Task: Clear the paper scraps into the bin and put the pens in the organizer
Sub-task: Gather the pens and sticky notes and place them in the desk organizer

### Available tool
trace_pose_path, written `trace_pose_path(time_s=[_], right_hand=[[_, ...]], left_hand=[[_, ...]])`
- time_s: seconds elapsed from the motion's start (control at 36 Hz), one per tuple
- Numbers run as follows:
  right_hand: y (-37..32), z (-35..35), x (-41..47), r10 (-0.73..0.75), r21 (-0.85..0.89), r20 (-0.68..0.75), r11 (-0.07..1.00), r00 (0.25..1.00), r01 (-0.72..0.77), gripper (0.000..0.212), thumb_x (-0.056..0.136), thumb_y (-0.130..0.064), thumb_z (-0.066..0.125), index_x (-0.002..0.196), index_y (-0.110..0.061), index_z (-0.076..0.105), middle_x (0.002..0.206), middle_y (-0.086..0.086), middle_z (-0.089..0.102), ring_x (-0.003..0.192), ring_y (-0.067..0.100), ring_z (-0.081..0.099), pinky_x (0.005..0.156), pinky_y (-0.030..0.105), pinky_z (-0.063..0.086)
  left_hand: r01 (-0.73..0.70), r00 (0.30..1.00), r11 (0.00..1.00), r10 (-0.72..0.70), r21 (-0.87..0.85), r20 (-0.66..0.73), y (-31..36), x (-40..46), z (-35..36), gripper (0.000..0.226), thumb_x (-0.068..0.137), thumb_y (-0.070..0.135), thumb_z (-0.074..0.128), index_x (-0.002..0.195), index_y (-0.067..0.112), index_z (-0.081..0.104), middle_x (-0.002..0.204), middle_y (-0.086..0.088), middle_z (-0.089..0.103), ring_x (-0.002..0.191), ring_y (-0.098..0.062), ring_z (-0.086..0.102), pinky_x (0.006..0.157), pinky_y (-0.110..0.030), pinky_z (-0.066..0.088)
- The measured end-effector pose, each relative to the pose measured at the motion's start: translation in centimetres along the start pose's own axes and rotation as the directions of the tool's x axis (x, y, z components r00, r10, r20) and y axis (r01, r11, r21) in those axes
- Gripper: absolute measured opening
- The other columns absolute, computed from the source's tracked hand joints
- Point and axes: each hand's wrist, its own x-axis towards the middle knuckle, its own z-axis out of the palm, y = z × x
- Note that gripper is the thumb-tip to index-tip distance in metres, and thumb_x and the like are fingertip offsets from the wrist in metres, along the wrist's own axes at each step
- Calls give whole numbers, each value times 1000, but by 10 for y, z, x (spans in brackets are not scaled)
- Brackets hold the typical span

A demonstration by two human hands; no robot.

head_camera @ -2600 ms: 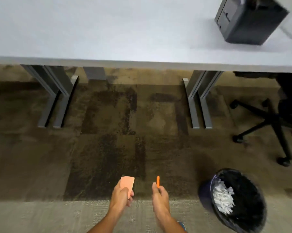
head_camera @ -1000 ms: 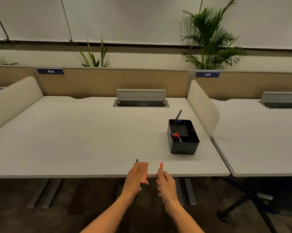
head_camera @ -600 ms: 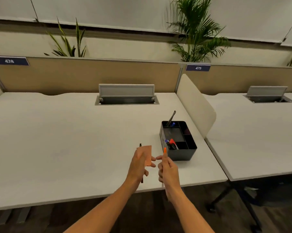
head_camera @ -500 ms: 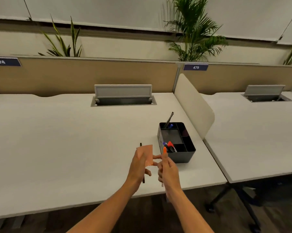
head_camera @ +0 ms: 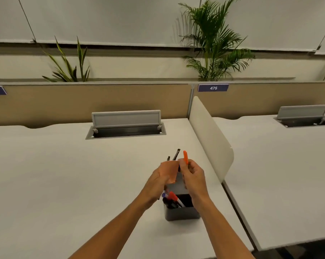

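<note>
Both hands are raised just above the black organizer (head_camera: 182, 212), which stands on the white bench (head_camera: 64, 184) near its right edge. The right hand (head_camera: 192, 174) pinches an orange pen (head_camera: 185, 157) between thumb and fingertips, low on the barrel, tip end up. The left hand (head_camera: 158, 181) is curled round an orange paper scrap (head_camera: 170, 171), and a dark pen (head_camera: 168, 158) pokes up behind the scrap, seemingly in the same grip, though I cannot be sure. The pens look light, stiff and a bit slick, so a mid-barrel pinch suits best. The scrap is flimsy and will crumple; hold it loosely by an edge. Several pens (head_camera: 172, 198) already sit in the organizer's near compartment
</note>
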Motion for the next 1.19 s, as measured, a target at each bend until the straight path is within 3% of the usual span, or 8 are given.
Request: trace_pose_path(time_s=[0.17, 0.31, 0.42, 0.5, 0.75, 0.92, 1.0, 1.19], right_hand=[[-13, -19, 38, -1, -31, 114, 1000, 993, 5, 40, 86, -51, 62, 108, -21, 75, 102, -5, 75, 95, 14, 70, 85, 30, 58], [-13, -28, 63, 83, 44, 190, 995, 978, -93, 44, 87, -59, 57, 97, -23, 79, 62, -17, 65, 54, 1, 57, 55, 15, 44], [-1, -26, 82, 106, 83, 220, 988, 970, -127, 35, 99, -46, 50, 103, -21, 74, 61, -7, 53, 50, 5, 45, 50, 19, 37], [4, -18, 92, 101, 104, 180, 987, 978, -121, 30, 105, -33, 41, 106, -14, 65, 71, 5, 51, 57, 11, 46, 53, 23, 43], [23, 4, 114, 4, -78, 70, 997, 998, 2, 24, 104, -36, 42, 109, -28, 64, 102, -1, 64, 96, 15, 60, 89, 30, 52], [50, 12, 114, 34, -118, 12, 992, 999, -32, 20, 103, -25, 48, 100, -31, 66, 105, -4, 65, 99, 20, 64, 68, 27, 61], [58, 14, 111, 55, -129, 9, 990, 998, -54, 20, 102, -21, 50, 101, -35, 65, 109, -4, 65, 101, 21, 66, 81, 43, 62], [64, 12, 106, 32, -213, 32, 977, 999, -24, 26, 101, -14, 52, 101, -38, 62, 107, -2, 68, 98, 17, 69, 85, 36, 60]], left_hand=[[0, 999, 1000, 0, -4, 35, 19, 28, 9, 30, 81, 38, 49, 108, 27, 55, 100, -1, 64, 77, -8, 63, 67, -20, 53], [36, 997, 984, -24, -174, 72, 19, 42, 9, 28, 84, 38, 56, 108, 24, 56, 100, -3, 67, 84, -17, 68, 64, -22, 53], [98, 993, 912, -65, -399, 96, 21, 56, 5, 33, 95, 20, 51, 126, 10, 50, 111, -19, 63, 87, -29, 67, 55, -27, 49], [90, 996, 828, -77, -553, 46, 20, 68, -2, 35, 98, 12, 41, 132, 4, 44, 117, -28, 60, 88, -34, 65, 55, -29, 50], [29, 996, 715, -82, -699, -42, 17, 89, -24, 31, 95, 9, 38, 123, 4, 49, 102, -20, 71, 84, -31, 67, 57, -31, 51], [55, 991, 625, -130, -779, -34, 12, 93, -29, 28, 93, 7, 39, 118, 7, 50, 107, -22, 67, 91, -35, 63, 59, -31, 51], [56, 990, 588, -138, -807, -31, 10, 95, -30, 29, 92, 6, 39, 119, 6, 49, 111, -24, 64, 93, -36, 62, 59, -31, 50], [73, 991, 575, -136, -815, -7, 7, 100, -30, 30, 92, 5, 39, 119, 4, 49, 110, -25, 64, 94, -36, 60, 58, -31, 49]])
